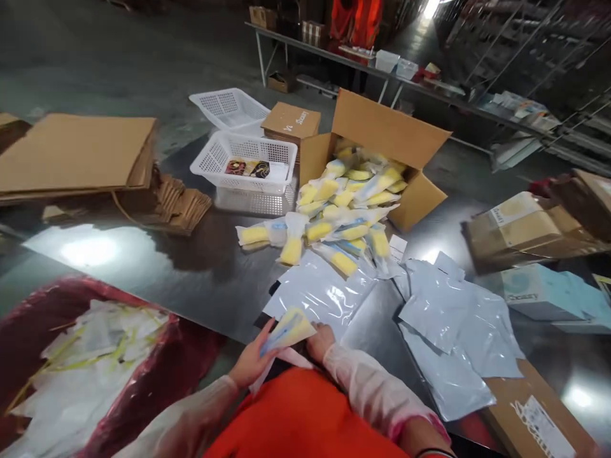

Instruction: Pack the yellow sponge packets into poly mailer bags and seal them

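Note:
My left hand [252, 359] is closed on a wrapped yellow packet [289, 327] with a blue print, held tilted above the table edge. Curled at the near edge of a glossy white mailing bag [329, 286], my right hand [321, 342] grips the plastic there; its fingertips are partly hidden. The bag lies flat on the dark table, close in front of me. Just beyond it, a heap of similar yellow packets [344, 197] spills out of an open cardboard box [391, 121]. Some packets overlap the bag's far edge.
To the right lie more white mailing bags [453, 318] and cartons [520, 222]. White plastic baskets [243, 143] and stacked cardboard [76, 152] stand at the left. A red-lined bin [181, 356] holds plastic waste. Behind, a person in orange [367, 22] stands by another table [324, 54].

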`<state>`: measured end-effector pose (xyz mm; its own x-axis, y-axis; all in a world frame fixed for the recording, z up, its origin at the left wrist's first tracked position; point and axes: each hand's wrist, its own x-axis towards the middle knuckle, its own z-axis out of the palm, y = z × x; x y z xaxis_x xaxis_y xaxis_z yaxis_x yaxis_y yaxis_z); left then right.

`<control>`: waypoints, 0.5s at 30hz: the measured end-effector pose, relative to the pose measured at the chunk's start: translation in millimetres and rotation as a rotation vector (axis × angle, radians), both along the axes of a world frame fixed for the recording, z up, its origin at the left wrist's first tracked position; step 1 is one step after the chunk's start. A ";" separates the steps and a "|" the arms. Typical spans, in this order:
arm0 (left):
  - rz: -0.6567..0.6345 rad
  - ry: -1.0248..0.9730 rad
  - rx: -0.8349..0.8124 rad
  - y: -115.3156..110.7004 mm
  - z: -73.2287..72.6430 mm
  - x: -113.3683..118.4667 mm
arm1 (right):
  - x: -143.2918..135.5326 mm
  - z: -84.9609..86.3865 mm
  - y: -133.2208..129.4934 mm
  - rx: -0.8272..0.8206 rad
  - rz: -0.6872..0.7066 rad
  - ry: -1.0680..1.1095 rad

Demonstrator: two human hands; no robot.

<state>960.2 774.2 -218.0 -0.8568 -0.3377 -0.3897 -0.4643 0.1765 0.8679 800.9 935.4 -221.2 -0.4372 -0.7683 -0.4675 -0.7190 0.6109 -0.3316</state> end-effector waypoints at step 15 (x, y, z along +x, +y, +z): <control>0.472 -0.191 0.249 38.1 11.5 -55.7 | -50.7 7.9 -3.3 -0.590 -0.189 -0.102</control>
